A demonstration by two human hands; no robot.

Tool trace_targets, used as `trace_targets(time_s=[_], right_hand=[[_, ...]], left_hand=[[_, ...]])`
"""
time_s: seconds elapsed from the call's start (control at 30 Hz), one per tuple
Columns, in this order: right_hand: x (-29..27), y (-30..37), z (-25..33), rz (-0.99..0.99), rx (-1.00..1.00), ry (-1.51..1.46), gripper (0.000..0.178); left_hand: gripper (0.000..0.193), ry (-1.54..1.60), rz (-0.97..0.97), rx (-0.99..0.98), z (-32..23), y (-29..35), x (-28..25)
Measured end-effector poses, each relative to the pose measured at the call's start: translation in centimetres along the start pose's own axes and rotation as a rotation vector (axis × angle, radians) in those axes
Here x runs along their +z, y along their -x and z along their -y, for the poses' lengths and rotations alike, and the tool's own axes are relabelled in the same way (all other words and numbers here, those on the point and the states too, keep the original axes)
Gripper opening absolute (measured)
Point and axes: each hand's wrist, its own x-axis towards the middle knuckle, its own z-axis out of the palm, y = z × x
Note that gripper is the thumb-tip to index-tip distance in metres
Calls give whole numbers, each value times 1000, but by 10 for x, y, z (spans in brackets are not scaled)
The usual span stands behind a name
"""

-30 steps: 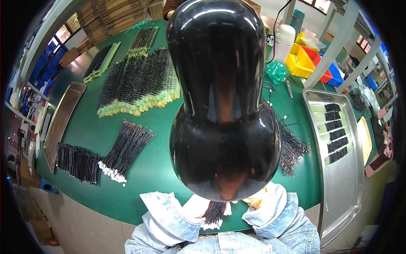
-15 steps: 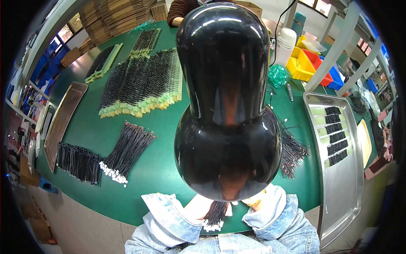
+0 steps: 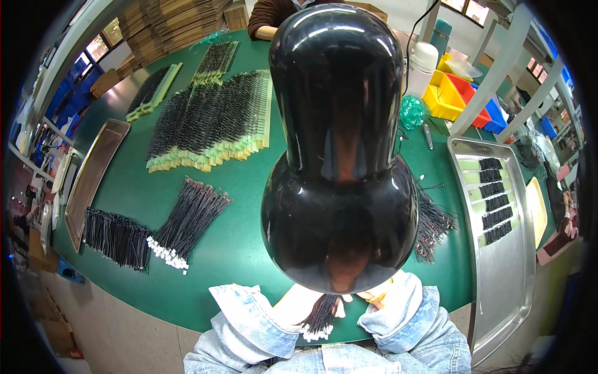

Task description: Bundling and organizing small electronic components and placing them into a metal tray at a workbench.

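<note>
A bundle of thin black cables (image 3: 324,311) with white connectors hangs down at the table's near edge. My left hand (image 3: 296,304) lies against the left side of this bundle, and what look like its fingertips show at the bundle's right edge, closed round it. To the right is my right hand (image 3: 377,294), with only its wrist side visible. A large glossy black rounded object (image 3: 339,212) covers the fingers of my right hand, most of my left hand and the upper end of the bundle.
Cable bundles (image 3: 190,218) lie at left, with rows of black parts on pale green strips (image 3: 208,121) behind. More loose cables (image 3: 433,227) lie at right, near a metal tray (image 3: 507,280). A second tray (image 3: 93,181) stands far left. Across the table sits a person (image 3: 265,28).
The black rounded object has shifted slightly to the right in the picture. My hands and the cable bundle stay almost in place.
</note>
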Motion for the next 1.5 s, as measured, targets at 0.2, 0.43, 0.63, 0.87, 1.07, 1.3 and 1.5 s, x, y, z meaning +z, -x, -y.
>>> trace_targets(time_s=[0.2,0.43,0.63,0.87,1.07,1.3,1.5], right_hand=[[-1,2,-1,2,5,-49,45],[-23,16,-5,147,-125,276,43],[-4,6,21,404,186,-516,38],[16,8,69,-246,-618,1220,27],[22,10,65,410,-657,600,14],[70,22,22,637,-701,1518,23],[71,7,38,134,-266,1013,31]], left_hand=[[30,86,6,6,5,-2,2],[27,87,-6,-8,1,1,1],[36,145,165,-119,6,-3,-12],[28,-157,13,185,46,-25,-64],[32,465,326,-27,59,-40,-95],[32,477,214,-8,26,-32,-76],[32,393,49,69,15,-4,-73]])
